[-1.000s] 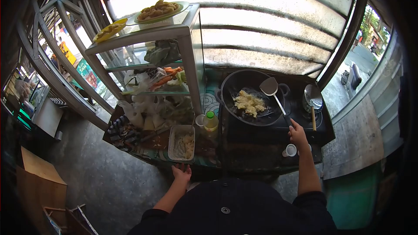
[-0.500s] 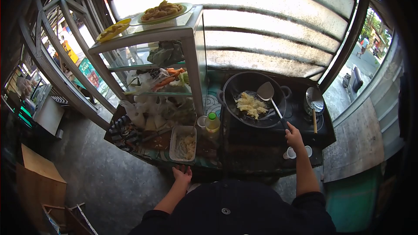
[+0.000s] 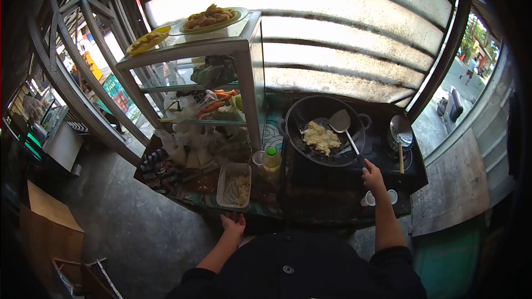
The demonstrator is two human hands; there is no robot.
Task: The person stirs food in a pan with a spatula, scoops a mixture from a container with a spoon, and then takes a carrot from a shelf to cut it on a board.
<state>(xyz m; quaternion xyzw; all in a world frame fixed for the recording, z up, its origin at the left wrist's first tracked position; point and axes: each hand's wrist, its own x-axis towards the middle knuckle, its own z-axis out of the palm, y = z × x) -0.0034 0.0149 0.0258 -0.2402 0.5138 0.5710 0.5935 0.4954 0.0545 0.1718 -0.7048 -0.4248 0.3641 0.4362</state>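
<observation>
My right hand (image 3: 372,176) is wrapped round the dark handle of a spatula (image 3: 340,121), whose broad metal head rests in a black wok (image 3: 354,154). Pale yellow frying food (image 3: 321,138) lies in the wok, just left of the spatula head. My left hand (image 3: 233,223) is at the counter's front edge with its fingers apart, holding nothing. Just above it on the counter is a rectangular white container (image 3: 221,194) with some pale mixture inside. A bottle with a green cap (image 3: 271,160) stands to the right of the container.
A glass cabinet (image 3: 243,50) with bags and vegetables stands behind the container, a plate of fried food (image 3: 209,17) on top. Right of the wok are a small pan (image 3: 400,130) with a wooden-handled tool and two white cups (image 3: 368,198). A distant person (image 3: 471,69) is outside.
The food in the wok looks flatter and more spread out. The spatula head remains beside it. The whole view has shifted slightly, and the distant person outside has moved to the right.
</observation>
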